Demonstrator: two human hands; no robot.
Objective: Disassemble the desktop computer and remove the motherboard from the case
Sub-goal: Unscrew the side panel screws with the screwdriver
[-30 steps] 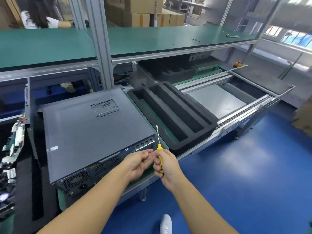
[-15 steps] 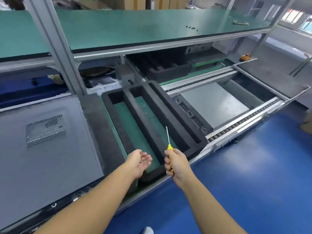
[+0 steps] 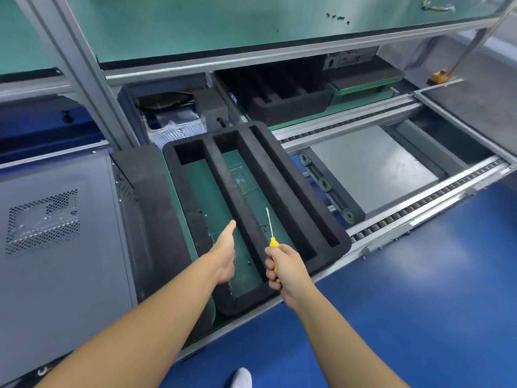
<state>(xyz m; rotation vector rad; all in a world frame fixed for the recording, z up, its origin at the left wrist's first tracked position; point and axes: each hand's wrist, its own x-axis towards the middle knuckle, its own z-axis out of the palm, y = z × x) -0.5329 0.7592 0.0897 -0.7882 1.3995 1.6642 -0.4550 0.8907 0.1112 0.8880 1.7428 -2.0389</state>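
Observation:
The grey desktop computer case [image 3: 61,236] lies flat on the bench at the left, lid closed, with a perforated vent on top. To its right sits a black foam tray [image 3: 251,208] with long slots over a green mat. My left hand [image 3: 226,252] reaches over the tray's left slot, fingers straight, palm turned down and holding nothing visible. My right hand [image 3: 282,266] grips a yellow-handled screwdriver [image 3: 272,233], its shaft pointing up and away over the tray. A few small screws lie on the mat inside the slot.
A roller conveyor rail [image 3: 419,208] runs along the bench's right front, with a grey plate [image 3: 369,169] behind it. More black foam [image 3: 282,99] sits under the green shelf [image 3: 251,21]. An aluminium post [image 3: 81,71] stands behind the case. Blue floor lies at the right.
My view has swung right, from the case to the foam tray. My left hand left the screwdriver tip, opened and stretched out over the tray's left slot. The right hand still holds the screwdriver.

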